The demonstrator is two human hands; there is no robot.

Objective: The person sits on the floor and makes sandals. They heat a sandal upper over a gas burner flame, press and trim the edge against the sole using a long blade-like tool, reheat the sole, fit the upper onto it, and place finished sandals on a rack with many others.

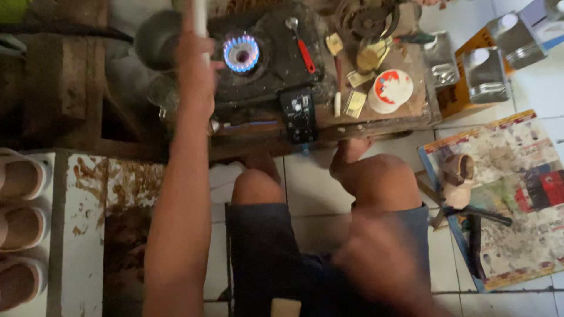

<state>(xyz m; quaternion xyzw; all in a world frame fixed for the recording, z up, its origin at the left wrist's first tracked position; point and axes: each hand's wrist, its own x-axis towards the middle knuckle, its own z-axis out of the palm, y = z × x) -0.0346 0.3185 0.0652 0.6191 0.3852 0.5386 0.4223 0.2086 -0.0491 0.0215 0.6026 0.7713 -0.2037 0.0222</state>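
Beside the lit burner (241,53) on a grimy low wooden table (405,111), the left hand (197,64) is closed around a white rod (200,17). Right of the burner lie a red-handled spoon (302,50) and a round white lid (390,89). Below the burner, over white floor tiles (311,188), the right hand (376,264) is blurred; its grip cannot be told.

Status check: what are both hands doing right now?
Left hand gripping white rod beside lit burner. Right hand blurred over lap, grip unclear. Nothing between rod and flame.
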